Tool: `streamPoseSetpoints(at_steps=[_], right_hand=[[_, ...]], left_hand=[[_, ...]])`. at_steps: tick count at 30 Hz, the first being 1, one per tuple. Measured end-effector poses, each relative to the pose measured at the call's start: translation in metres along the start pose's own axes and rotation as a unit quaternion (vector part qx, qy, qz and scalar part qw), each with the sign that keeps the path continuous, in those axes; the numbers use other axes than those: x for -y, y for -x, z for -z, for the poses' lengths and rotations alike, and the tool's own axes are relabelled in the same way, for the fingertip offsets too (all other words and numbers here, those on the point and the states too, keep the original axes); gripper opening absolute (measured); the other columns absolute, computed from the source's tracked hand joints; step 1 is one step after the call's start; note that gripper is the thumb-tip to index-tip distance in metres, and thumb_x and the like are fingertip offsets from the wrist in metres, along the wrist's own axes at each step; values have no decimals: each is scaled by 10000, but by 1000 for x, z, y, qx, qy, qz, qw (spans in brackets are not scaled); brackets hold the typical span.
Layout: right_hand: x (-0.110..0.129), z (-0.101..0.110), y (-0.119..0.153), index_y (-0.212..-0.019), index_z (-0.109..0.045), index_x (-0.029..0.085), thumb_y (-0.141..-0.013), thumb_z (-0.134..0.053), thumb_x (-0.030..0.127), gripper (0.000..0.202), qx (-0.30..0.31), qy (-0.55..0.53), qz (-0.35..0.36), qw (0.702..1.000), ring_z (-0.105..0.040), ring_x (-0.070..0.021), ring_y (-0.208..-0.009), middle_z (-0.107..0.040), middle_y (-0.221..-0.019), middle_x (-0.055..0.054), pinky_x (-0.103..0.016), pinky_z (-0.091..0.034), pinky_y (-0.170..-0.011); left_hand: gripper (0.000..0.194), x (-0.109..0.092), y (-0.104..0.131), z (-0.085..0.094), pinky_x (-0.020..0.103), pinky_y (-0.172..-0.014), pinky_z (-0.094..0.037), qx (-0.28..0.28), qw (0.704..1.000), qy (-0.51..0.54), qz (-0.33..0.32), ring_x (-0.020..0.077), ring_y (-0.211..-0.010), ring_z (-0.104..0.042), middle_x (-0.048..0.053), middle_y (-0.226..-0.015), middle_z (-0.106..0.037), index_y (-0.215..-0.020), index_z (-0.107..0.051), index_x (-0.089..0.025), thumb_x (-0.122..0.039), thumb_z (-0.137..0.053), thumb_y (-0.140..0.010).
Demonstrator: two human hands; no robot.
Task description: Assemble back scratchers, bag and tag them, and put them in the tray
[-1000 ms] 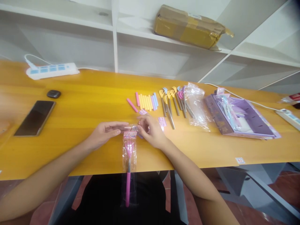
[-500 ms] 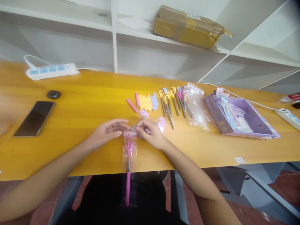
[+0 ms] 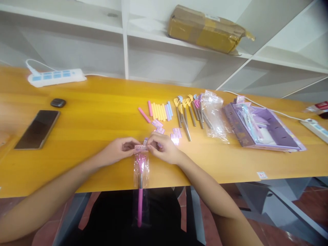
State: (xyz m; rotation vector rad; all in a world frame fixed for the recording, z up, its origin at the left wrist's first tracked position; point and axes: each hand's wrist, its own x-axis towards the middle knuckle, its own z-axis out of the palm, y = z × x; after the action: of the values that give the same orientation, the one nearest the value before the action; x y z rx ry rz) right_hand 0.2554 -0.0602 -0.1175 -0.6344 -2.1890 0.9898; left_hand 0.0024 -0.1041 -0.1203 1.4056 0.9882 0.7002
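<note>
A clear plastic bag (image 3: 145, 177) holds a pink back scratcher (image 3: 140, 201) with a hand-shaped head and a metal shaft. Its lower end hangs past the table's front edge. My left hand (image 3: 124, 148) pinches the left side of the printed header card (image 3: 140, 147) at the bag's top. On the card's right corner, the fingertips of my right hand (image 3: 164, 147) are closed. Small printed cards (image 3: 176, 132) lie just beyond my right hand, which partly hides some of them.
Pink, yellow, purple and blue tubes (image 3: 159, 112) lie in a row behind my hands. Several scratcher heads on metal shafts (image 3: 186, 112) are beside them, then clear bags (image 3: 216, 116) and a purple box (image 3: 263, 128). A phone (image 3: 38, 130) and power strip (image 3: 56, 78) are at left.
My left hand has come down and its fingers have closed on the header card's left side. My right hand stays at the card's right corner.
</note>
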Motion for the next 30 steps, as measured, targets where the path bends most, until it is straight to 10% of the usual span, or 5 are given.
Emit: streamPoseSetpoints(at_steps=[11, 30], right_hand=[[-2, -1, 1, -1011, -703, 209, -994, -635, 177, 77, 25, 33, 38, 998, -561, -149, -772, -576, -893, -22, -288, -476, -677], [3, 1, 1, -1038, -732, 200, -1003, -641, 194, 98, 78, -17, 39, 996, -557, -152, -845, -547, -972, -39, -283, -493, -723]], left_hand=[[375, 4, 6, 2, 408, -1041, -576, 48, 999, -3, -2, 259, -1164, -749, 100, -1280, -780, -1285, -733, -239, -359, -767, -931], [373, 6, 3, 5, 295, -848, -515, 1, 995, -99, 24, 205, -922, -724, 23, -977, -804, -1019, -804, -207, -519, -601, -1031]])
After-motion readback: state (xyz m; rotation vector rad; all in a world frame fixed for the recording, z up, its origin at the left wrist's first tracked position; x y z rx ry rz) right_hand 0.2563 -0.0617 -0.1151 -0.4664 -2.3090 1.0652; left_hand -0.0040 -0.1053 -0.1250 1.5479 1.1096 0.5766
